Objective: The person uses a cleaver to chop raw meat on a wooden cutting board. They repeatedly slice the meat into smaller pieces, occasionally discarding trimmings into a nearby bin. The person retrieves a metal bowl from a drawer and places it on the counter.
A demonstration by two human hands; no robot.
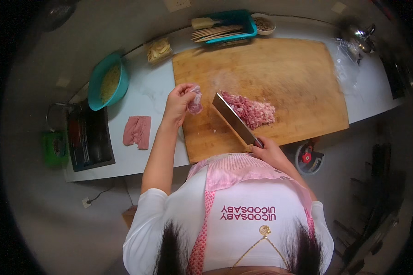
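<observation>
Pinched in the fingers of my left hand [179, 103] is a piece of raw meat [195, 101] with pale fat on it, held over the left part of a wooden cutting board [296, 68]. My right hand [270, 151] grips the handle of a cleaver [234, 119] near the board's front edge. The blade slants away to the left, along the near-left side of a heap of chopped raw meat [249, 110]. That heap has coarser strips at its far left and finer bits at its right.
A folded pink cloth [137, 132] lies on the white counter [148, 92] beside a dark sink [89, 141]. Behind stand a teal basin [108, 82], a container of pale slices [158, 50], a teal basket [229, 27] with wooden sticks and a bowl [263, 24]. A plastic bag [346, 63] and kettle [359, 36] sit right.
</observation>
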